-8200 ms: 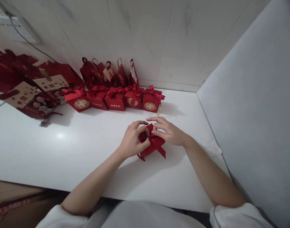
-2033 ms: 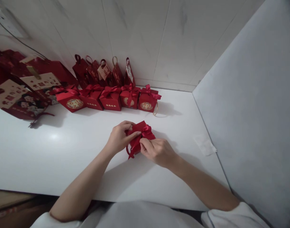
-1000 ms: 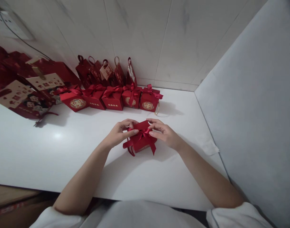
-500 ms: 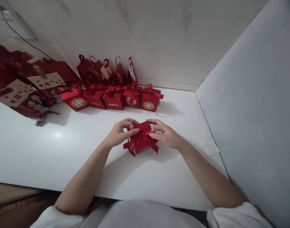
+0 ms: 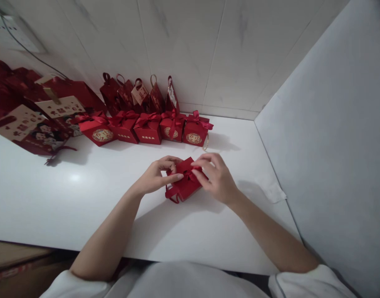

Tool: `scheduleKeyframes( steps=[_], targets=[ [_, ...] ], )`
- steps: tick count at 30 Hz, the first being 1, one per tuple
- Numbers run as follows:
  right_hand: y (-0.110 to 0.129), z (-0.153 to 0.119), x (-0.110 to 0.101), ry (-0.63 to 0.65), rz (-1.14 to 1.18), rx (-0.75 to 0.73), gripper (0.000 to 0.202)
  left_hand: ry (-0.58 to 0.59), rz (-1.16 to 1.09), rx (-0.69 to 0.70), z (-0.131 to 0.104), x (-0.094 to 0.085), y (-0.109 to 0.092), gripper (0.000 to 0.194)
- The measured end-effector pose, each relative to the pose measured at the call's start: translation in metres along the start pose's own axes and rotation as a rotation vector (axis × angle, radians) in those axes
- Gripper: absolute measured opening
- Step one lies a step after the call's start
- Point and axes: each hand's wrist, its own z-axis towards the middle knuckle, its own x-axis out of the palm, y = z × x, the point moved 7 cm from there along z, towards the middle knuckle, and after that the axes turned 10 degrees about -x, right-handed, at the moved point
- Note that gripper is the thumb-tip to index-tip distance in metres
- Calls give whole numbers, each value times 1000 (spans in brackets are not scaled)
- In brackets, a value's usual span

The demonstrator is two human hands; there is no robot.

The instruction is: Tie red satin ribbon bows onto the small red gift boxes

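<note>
A small red gift box [image 5: 187, 188] sits on the white table in front of me, with a red satin ribbon [image 5: 171, 192] around its top. My left hand [image 5: 158, 174] grips the box from the left, its thumb lying on top beside the ribbon's knot and its fingers bent behind. On the other side, my right hand [image 5: 218, 179] pinches the ribbon between thumb and fingertips just above the knot. A cord loop hangs at the box's lower left corner. The far side of the box is hidden by my hands.
A row of red gift boxes with bows [image 5: 148, 133] stands farther back. Behind it, several small looped bags [image 5: 140, 94] lean near the tiled wall. Larger red gift bags [image 5: 42, 130] crowd the left. A white tissue [image 5: 272, 189] lies by the grey panel [image 5: 329, 124] at right.
My right hand has turned and risen over the box's top right, drawing the ribbon with it. The ribbon tail at the front right no longer hangs down. My left hand stays nearly still.
</note>
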Motion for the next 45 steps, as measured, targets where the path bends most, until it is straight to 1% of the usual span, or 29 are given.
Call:
scheduleKeyframes(
  steps=[2, 4, 5, 7, 9, 11, 14, 16, 18, 20, 22, 25, 28, 32, 34, 36, 38, 40, 42, 45],
  targets=[
    [29, 1, 6, 102, -91, -234, 16, -9, 31, 12, 0, 0, 0, 33],
    [53, -3, 16, 179, -168, -392, 20, -21, 30, 10, 1, 1, 0, 34],
    [61, -6, 22, 197, -209, -429, 24, -30, 24, 11, 1, 0, 1, 34],
    [71, -11, 33, 198, -296, -453, 27, -54, 23, 14, 2, 0, 2, 35],
    [76, -16, 40, 152, -371, -431, 23, -93, 27, 10, 4, -2, 5, 37],
    [76, -20, 41, 101, -394, -393, 22, -150, 18, -13, 5, -7, 9, 39],
    [72, -21, 35, 53, -353, -348, 21, -266, -18, -59, 6, -17, 18, 42],
    [68, -19, 31, 22, -324, -319, 17, -330, -20, -79, 5, -21, 20, 45],
    [65, -17, 33, 13, -318, -302, 18, -363, -3, -78, 4, -22, 19, 46],
    [63, -15, 40, 18, -340, -288, 25, -378, 25, -66, 3, -19, 16, 46],
    [60, -15, 47, 15, -360, -262, 25, -393, 61, -59, 2, -16, 13, 45],
    [55, -14, 51, -22, -285, -202, 18, -399, 97, -59, 1, -12, 12, 44],
    [54, -14, 46, -71, -148, -179, 14, -349, 50, -75, 2, -11, 15, 45],
    [47, -14, 37, -132, -45, -129, 20, -296, -4, -88, 3, -10, 17, 47],
    [43, -13, 35, -126, 11, -103, 25, -291, 13, -85, 2, -10, 16, 46],
    [40, -11, 33, -90, 41, -85, 33, -288, 16, -80, 2, -10, 16, 45],
    [39, -10, 31, -46, 10, -65, 41, -284, 4, -75, 2, -10, 16, 44],
    [38, -9, 26, -17, -73, -52, 44, -287, -10, -73, 2, -10, 15, 44],
    [37, -7, 23, 3, -184, -66, 42, -288, -25, -79, 2, -10, 15, 43],
    [38, -6, 20, 22, -327, -138, 34, -304, -25, -88, 1, -8, 14, 42]
  ],
)
